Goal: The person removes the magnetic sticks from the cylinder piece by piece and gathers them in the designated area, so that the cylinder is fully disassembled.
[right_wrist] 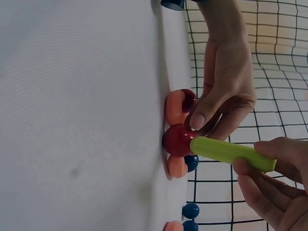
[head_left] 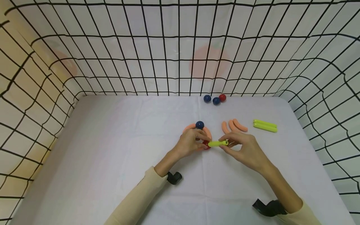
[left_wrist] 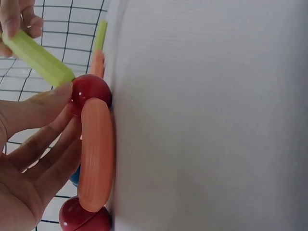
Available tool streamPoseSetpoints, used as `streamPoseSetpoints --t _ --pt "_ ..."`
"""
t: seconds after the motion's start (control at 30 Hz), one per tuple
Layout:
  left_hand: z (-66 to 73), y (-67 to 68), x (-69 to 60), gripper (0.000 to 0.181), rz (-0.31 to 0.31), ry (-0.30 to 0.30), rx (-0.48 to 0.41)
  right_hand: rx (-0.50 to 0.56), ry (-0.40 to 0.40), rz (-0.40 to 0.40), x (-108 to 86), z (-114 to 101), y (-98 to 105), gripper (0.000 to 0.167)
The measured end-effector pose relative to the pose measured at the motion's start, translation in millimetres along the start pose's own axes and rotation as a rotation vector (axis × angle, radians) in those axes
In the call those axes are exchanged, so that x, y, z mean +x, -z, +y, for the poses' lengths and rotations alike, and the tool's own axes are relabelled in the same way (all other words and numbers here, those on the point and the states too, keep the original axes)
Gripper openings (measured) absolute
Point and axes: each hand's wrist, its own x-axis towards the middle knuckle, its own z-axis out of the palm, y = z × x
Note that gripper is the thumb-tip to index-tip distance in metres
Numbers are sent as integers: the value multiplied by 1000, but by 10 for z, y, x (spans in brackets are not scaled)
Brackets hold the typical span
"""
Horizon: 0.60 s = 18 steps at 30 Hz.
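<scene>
The left hand (head_left: 189, 143) holds a glossy red ball (left_wrist: 91, 91), its thumb on one side and fingers behind. Between thumb and fingertips, the right hand (head_left: 244, 150) pinches a lime-green ribbed stick (right_wrist: 226, 153). One end of that stick meets the red ball. Curved orange sticks (left_wrist: 96, 154) join balls into a ring on the table, partly covered by the left hand in the head view. A dark blue ball (head_left: 199, 125) sits at the ring's far side. Another red ball (left_wrist: 84, 216) shows at the bottom of the left wrist view.
Two blue balls (head_left: 207, 98) and a red ball (head_left: 222, 97) lie at the table's far edge. Three loose curved orange sticks (head_left: 231, 125) lie beyond the right hand, with green sticks (head_left: 265, 125) farther right. Black wire mesh (head_left: 178, 59) encloses the white table (head_left: 112, 150).
</scene>
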Motion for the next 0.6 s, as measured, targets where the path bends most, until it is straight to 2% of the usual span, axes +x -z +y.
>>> streamPoseSetpoints --t 0.17,0.37,0.6 --pt "17 -16 4 24 -10 20 68 -28 28 7 -73 29 -41 29" --pt "17 -43 2 26 -10 1 109 -52 42 23 -105 44 -104 34" --pt "28 -67 -15 27 -5 10 86 -68 15 38 -120 50 -127 32"
